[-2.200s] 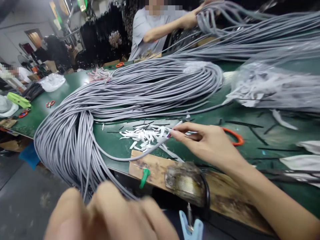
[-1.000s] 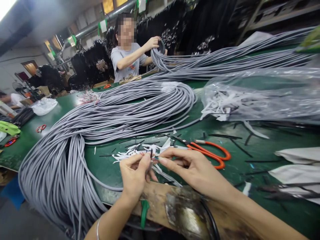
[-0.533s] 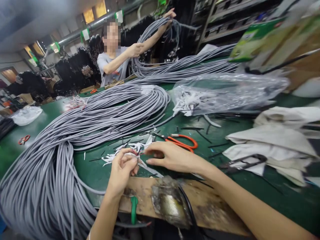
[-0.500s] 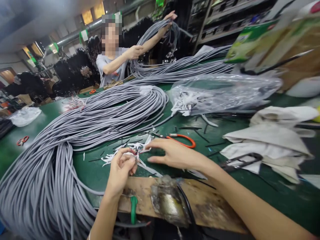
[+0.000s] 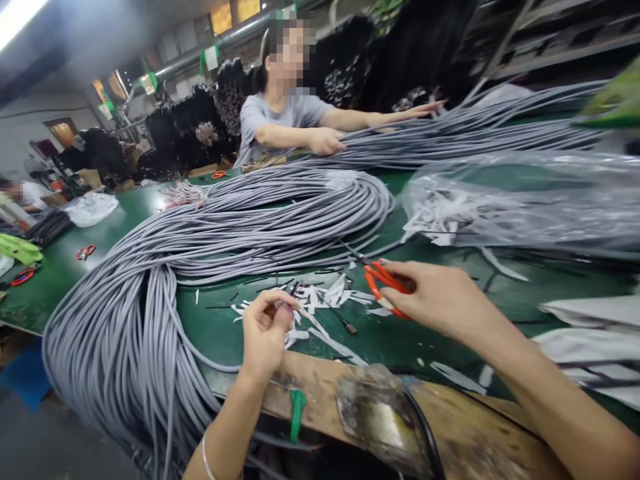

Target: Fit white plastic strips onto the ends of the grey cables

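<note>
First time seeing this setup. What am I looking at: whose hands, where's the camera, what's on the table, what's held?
No machine here: a person works bare-handed, and the one camera sits on their head, looking down at the bench. The left hand pinches what looks like the end of a single grey cable; the right hand grips orange-handled scissors. On the green table lie a big bundle of grey cables, white scraps and a clear plastic bag. The hand across the table belongs to a co-worker, who is handling another bundle.
</note>
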Tool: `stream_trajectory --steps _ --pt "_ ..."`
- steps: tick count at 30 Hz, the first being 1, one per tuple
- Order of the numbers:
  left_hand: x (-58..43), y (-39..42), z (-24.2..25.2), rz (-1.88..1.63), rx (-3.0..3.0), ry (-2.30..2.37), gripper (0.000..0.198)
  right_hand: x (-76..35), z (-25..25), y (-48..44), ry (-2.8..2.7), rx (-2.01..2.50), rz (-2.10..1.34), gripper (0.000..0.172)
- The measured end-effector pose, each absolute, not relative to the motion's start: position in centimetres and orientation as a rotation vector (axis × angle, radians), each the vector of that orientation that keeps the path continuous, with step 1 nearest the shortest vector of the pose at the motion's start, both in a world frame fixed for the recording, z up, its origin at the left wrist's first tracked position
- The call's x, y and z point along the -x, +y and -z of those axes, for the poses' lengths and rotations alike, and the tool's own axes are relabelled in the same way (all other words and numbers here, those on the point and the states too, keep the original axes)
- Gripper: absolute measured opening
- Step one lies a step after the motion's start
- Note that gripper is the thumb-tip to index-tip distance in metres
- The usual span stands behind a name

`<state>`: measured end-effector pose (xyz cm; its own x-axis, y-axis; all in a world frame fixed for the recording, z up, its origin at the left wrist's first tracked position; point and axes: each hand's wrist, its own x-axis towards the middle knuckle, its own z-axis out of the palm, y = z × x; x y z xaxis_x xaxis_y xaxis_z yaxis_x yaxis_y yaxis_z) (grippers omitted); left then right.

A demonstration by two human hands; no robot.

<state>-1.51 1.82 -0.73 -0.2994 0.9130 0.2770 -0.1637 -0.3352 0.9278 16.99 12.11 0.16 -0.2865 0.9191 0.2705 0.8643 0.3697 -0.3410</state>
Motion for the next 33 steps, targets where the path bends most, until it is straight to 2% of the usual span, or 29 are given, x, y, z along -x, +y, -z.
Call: stream_trajectory --steps 2,4,8,11,15,21,25,30,33 --pt "1.3 1.7 1.0 -1.843 -1.22 1.127 0.02 -16.2 -0.4 11.1 -2.221 1.368 -0.271 0.015" --pt "1.1 1.5 1.0 -1.899 -1.3 1.187 0.021 -15.4 -0.6 10.0 -2.178 1.084 -0.339 0.013" --pt "0.9 1.2 0.7 -1.883 -1.384 1.284 0.021 -14.3 -0.8 8.7 -2.14 0.74 -0.39 0.016" --pt "0.9 1.1 0.5 -1.82 -1.358 1.317 0.02 -14.2 -1.1 8.4 -2.152 0.778 -0.468 0.014" --pt "0.7 1.1 0.3 -1.746 -1.218 1.323 0.013 -14.3 -1.5 8.1 -2.063 0.889 -0.585 0.026" --pt "0.3 1.0 0.3 -1.475 -1.143 1.264 0.025 -14.1 -1.6 7.7 -1.795 0.855 -1.153 0.038" --pt "0.0 1.0 0.3 -1.362 -1.214 1.32 0.027 -13.8 -1.3 7.5 -1.739 0.814 -1.266 0.037" --pt "-0.5 1.2 0.1 -1.427 -1.264 1.392 0.023 -13.5 -1.6 7.1 -1.74 0.834 -1.325 0.042" --pt "-0.6 1.4 0.0 -1.517 -1.167 1.312 0.031 -13.4 -1.8 7.0 -1.734 0.839 -1.371 0.043"
